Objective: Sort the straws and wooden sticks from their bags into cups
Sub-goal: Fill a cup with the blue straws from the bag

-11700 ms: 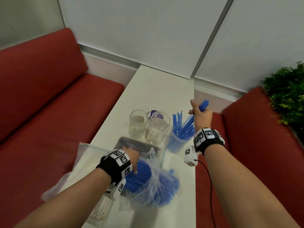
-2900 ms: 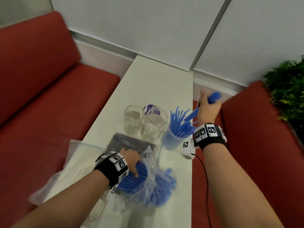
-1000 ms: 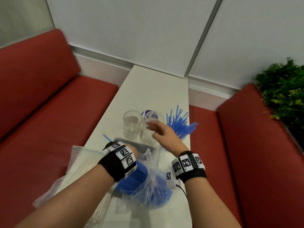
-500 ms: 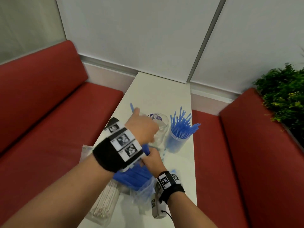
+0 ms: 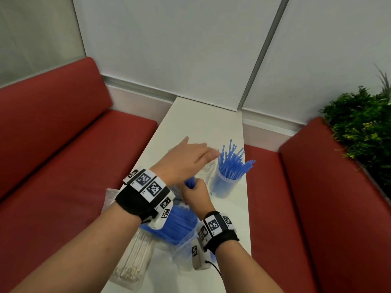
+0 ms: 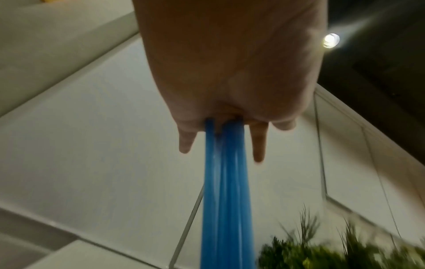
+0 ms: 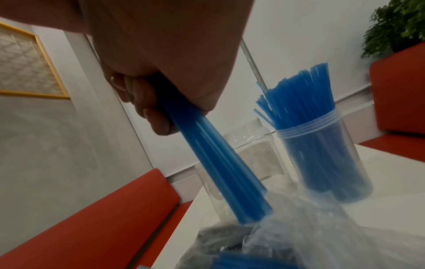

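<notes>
Both hands, left [image 5: 186, 159] and right [image 5: 195, 194], clutch blue straws [image 7: 220, 163]; cup [image 5: 225, 185] near table edge [image 5: 246, 187].

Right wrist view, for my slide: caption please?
Right hand grips blue plastic straws beside straw-filled clear cup.

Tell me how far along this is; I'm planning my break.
Done: one cup holds many blue straws. In hand: the right hand grips a bunch from the straw bag; the left hand pinches a few. Left: more bagged straws, the wooden sticks still in their bag, and an empty jar.
</notes>
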`<action>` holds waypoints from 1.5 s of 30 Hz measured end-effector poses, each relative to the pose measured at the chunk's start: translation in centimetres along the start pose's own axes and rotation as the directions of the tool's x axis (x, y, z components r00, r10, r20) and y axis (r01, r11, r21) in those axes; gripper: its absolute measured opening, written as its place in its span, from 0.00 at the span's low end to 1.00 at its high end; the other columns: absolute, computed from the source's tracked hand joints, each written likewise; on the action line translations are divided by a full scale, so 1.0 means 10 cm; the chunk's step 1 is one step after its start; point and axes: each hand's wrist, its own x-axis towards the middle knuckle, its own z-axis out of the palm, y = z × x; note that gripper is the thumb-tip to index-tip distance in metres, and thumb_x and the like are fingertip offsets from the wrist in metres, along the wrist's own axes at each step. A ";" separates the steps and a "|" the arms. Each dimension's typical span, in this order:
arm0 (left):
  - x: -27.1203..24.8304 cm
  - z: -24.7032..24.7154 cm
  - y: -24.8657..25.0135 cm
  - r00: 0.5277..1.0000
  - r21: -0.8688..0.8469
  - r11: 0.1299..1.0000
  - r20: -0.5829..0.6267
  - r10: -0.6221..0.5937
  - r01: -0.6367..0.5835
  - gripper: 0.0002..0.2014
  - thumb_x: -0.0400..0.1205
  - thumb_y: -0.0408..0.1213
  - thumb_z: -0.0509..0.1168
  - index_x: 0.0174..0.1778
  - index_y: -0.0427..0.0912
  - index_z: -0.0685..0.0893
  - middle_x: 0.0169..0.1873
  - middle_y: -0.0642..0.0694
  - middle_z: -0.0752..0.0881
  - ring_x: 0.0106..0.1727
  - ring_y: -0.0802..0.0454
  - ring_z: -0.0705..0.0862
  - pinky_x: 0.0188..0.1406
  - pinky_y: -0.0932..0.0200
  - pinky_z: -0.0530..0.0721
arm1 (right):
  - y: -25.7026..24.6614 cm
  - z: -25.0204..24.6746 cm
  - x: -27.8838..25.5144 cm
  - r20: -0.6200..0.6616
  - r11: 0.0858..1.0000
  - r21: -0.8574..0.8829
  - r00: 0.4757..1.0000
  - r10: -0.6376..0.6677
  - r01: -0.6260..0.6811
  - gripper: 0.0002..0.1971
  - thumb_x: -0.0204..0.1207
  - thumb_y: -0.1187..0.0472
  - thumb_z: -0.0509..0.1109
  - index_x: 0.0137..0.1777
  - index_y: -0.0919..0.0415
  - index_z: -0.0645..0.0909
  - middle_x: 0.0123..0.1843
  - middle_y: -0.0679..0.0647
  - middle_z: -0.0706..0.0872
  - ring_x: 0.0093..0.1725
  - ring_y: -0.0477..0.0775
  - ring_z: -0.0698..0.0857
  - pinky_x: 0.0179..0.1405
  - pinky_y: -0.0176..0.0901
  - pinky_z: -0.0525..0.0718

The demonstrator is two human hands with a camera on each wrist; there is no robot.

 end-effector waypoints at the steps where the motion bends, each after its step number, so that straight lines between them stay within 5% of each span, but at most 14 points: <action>1: -0.02 -0.01 -0.04 0.996 -0.183 0.983 -0.085 0.013 -0.028 0.27 0.86 0.64 0.44 0.72 0.59 0.78 0.70 0.60 0.81 0.74 0.66 0.73 0.83 0.60 0.56 | -0.03 -0.03 0.00 -0.018 1.000 -0.008 1.000 0.006 -0.006 0.19 0.80 0.53 0.74 0.31 0.53 0.71 0.22 0.44 0.69 0.22 0.45 0.68 0.25 0.41 0.69; 3: -0.02 -0.04 -0.14 0.943 -0.558 0.826 -0.309 -0.121 -0.077 0.23 0.87 0.60 0.49 0.73 0.59 0.77 0.70 0.63 0.80 0.73 0.69 0.74 0.77 0.68 0.65 | -0.18 -0.14 0.03 -0.067 0.999 0.034 0.998 -0.009 0.012 0.19 0.83 0.54 0.76 0.32 0.53 0.73 0.22 0.44 0.71 0.21 0.45 0.69 0.25 0.41 0.71; 4: -0.01 -0.03 -0.21 0.904 -0.687 0.724 -0.345 -0.253 -0.060 0.22 0.88 0.58 0.50 0.71 0.55 0.80 0.67 0.59 0.83 0.71 0.65 0.78 0.77 0.62 0.69 | -0.31 -0.20 0.04 -0.089 0.996 0.087 0.996 -0.030 0.038 0.19 0.82 0.54 0.76 0.32 0.52 0.74 0.21 0.44 0.71 0.20 0.46 0.69 0.24 0.41 0.71; 5: 0.00 -0.01 -0.28 0.878 -0.789 0.614 -0.289 -0.382 0.008 0.21 0.89 0.55 0.50 0.68 0.51 0.82 0.64 0.54 0.86 0.69 0.60 0.81 0.78 0.53 0.72 | -0.45 -0.26 0.06 -0.100 0.985 0.159 0.993 -0.059 0.074 0.19 0.81 0.54 0.77 0.31 0.50 0.75 0.22 0.45 0.71 0.20 0.47 0.69 0.22 0.40 0.71; 7: -0.02 0.12 -0.41 0.839 -0.899 0.327 0.077 -0.538 0.292 0.22 0.90 0.53 0.50 0.63 0.43 0.84 0.59 0.44 0.89 0.65 0.48 0.85 0.76 0.39 0.73 | -0.75 -0.36 0.10 -0.112 0.936 0.310 0.984 -0.137 0.166 0.20 0.79 0.54 0.79 0.28 0.47 0.76 0.22 0.48 0.70 0.19 0.48 0.67 0.21 0.39 0.70; 10: -0.13 0.46 -0.48 0.705 -0.785 -0.079 0.591 -0.393 0.614 0.29 0.89 0.55 0.52 0.64 0.31 0.82 0.63 0.31 0.85 0.62 0.35 0.85 0.71 0.37 0.77 | -1.01 -0.42 0.13 -0.099 0.862 0.441 0.968 -0.230 0.250 0.23 0.79 0.55 0.79 0.27 0.51 0.71 0.22 0.49 0.67 0.19 0.49 0.65 0.22 0.39 0.70; 13: -0.19 0.73 -0.47 0.684 -0.703 -0.411 0.694 -0.222 0.580 0.26 0.89 0.49 0.56 0.67 0.26 0.79 0.66 0.28 0.82 0.66 0.33 0.83 0.65 0.41 0.83 | -1.02 -0.35 0.08 -0.070 0.853 0.456 0.965 -0.252 0.255 0.23 0.79 0.57 0.78 0.28 0.52 0.70 0.23 0.50 0.68 0.20 0.50 0.67 0.24 0.41 0.71; 15: -0.16 0.79 -0.43 0.679 -0.666 -0.506 0.707 -0.195 0.548 0.18 0.87 0.42 0.60 0.60 0.28 0.82 0.54 0.30 0.87 0.52 0.37 0.90 0.49 0.47 0.91 | -0.96 -0.29 0.03 -0.055 0.865 0.435 0.966 -0.251 0.250 0.22 0.80 0.59 0.77 0.28 0.52 0.71 0.23 0.51 0.69 0.21 0.51 0.69 0.25 0.42 0.72; 17: -0.11 0.80 -0.41 0.657 -0.638 -0.524 0.731 -0.183 0.564 0.14 0.85 0.41 0.62 0.47 0.31 0.83 0.36 0.37 0.87 0.31 0.46 0.89 0.27 0.56 0.90 | -0.92 -0.27 0.00 -0.044 0.880 0.408 0.968 -0.247 0.243 0.21 0.80 0.60 0.76 0.28 0.53 0.72 0.23 0.52 0.69 0.22 0.52 0.70 0.27 0.43 0.73; 20: -0.09 0.78 -0.44 0.609 -0.605 -0.497 0.773 -0.178 0.622 0.17 0.86 0.43 0.60 0.36 0.36 0.83 0.26 0.43 0.82 0.20 0.54 0.83 0.13 0.65 0.81 | -0.98 -0.32 0.00 -0.019 0.878 0.404 0.962 -0.271 0.255 0.19 0.79 0.60 0.77 0.30 0.54 0.74 0.24 0.53 0.71 0.24 0.54 0.72 0.31 0.45 0.76; 25: -0.10 0.80 -0.44 0.548 -0.565 -0.488 0.814 -0.194 0.666 0.18 0.86 0.43 0.62 0.31 0.38 0.81 0.24 0.46 0.79 0.14 0.59 0.75 0.07 0.71 0.68 | -1.12 -0.36 0.03 -0.024 0.868 0.417 0.958 -0.287 0.271 0.21 0.81 0.59 0.76 0.29 0.51 0.72 0.24 0.51 0.70 0.22 0.52 0.69 0.28 0.44 0.74; 29: -0.12 0.80 -0.42 0.565 -0.554 -0.476 0.814 -0.137 0.683 0.12 0.79 0.40 0.66 0.33 0.40 0.76 0.23 0.47 0.76 0.11 0.59 0.66 0.03 0.70 0.57 | -1.10 -0.34 0.04 -0.057 0.865 0.427 0.963 -0.264 0.262 0.23 0.82 0.60 0.75 0.28 0.51 0.69 0.23 0.49 0.68 0.21 0.50 0.66 0.25 0.42 0.71; 40: -0.14 0.97 -0.58 0.538 -0.539 -0.443 0.831 -0.142 0.716 0.17 0.82 0.40 0.64 0.29 0.37 0.83 0.21 0.48 0.73 0.10 0.59 0.64 0.05 0.70 0.56 | -0.96 -0.33 0.00 -0.030 0.907 0.321 0.960 -0.279 0.273 0.16 0.80 0.58 0.78 0.32 0.52 0.77 0.26 0.52 0.77 0.28 0.53 0.75 0.34 0.43 0.78; 45: -0.22 1.14 -0.71 0.502 -0.565 -0.495 0.822 -0.269 0.661 0.10 0.84 0.39 0.63 0.42 0.40 0.87 0.23 0.47 0.75 0.12 0.59 0.64 0.06 0.72 0.55 | -0.97 -0.43 0.10 -0.037 0.900 0.357 0.967 -0.252 0.248 0.19 0.80 0.56 0.77 0.30 0.50 0.75 0.26 0.51 0.72 0.25 0.53 0.71 0.31 0.44 0.76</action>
